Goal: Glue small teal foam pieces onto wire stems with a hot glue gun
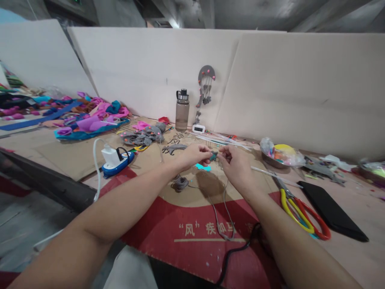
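Note:
My left hand (197, 155) and my right hand (236, 162) meet over the cardboard, thumbs and fingertips pinched. Between them is a small grey-teal piece (213, 155) that looks like felt; both hands grip it, and its exact shape is partly hidden by my fingers. A thin grey cord (217, 216) loops down from near my right hand across the red print. Its coiled bundle (181, 183) lies below my left wrist. Just under my fingers, a bright turquoise cut-out (203, 167) rests on the cardboard.
Scissors (300, 212) and a black phone (332, 210) lie right of my right forearm. On the left are a blue power strip (118, 164) and grey felt pieces (142, 135). A bottle (182, 110) and small white clock (198, 129) stand behind; a metal bowl (275, 161) sits right.

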The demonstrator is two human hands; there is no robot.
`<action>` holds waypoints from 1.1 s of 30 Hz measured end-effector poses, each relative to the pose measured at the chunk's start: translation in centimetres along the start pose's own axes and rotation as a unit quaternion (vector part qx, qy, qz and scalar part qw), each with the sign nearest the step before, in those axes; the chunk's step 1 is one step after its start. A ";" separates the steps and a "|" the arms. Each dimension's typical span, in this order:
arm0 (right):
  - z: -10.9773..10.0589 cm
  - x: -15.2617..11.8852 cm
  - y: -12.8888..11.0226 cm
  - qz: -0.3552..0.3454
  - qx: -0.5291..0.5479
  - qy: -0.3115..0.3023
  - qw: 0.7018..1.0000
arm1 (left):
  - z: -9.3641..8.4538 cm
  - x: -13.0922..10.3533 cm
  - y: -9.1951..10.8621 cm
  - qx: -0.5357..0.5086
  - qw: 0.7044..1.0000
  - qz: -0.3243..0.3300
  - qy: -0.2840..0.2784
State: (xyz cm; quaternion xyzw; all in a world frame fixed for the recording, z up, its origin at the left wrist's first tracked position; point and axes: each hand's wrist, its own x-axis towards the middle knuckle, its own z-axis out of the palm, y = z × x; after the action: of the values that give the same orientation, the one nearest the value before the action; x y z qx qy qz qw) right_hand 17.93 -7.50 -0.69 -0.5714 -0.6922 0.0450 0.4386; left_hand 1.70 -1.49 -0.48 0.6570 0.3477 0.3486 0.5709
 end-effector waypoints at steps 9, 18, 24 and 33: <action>-0.1 -0.1 -0.1 -0.034 -0.033 0.011 0.999 | 0.0 0.3 0.4 -0.137 0.989 -0.040 0.028; -0.3 -0.2 -0.9 0.022 -0.040 0.013 0.999 | 0.0 0.0 0.6 -0.122 0.991 -0.042 0.027; -0.1 -0.3 -1.2 0.044 -0.044 0.004 0.998 | 0.0 -0.1 0.8 -0.138 0.989 -0.040 0.026; 0.3 -0.1 -0.4 0.039 -0.010 -0.025 0.999 | 0.0 -0.2 1.1 -0.174 0.984 -0.036 0.029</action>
State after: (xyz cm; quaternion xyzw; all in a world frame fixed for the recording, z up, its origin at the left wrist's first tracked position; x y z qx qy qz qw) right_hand 17.41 -7.64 -0.69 -0.6012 -0.6803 0.0700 0.4133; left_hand 1.70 -1.76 0.61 0.5238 0.3217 0.4020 0.6786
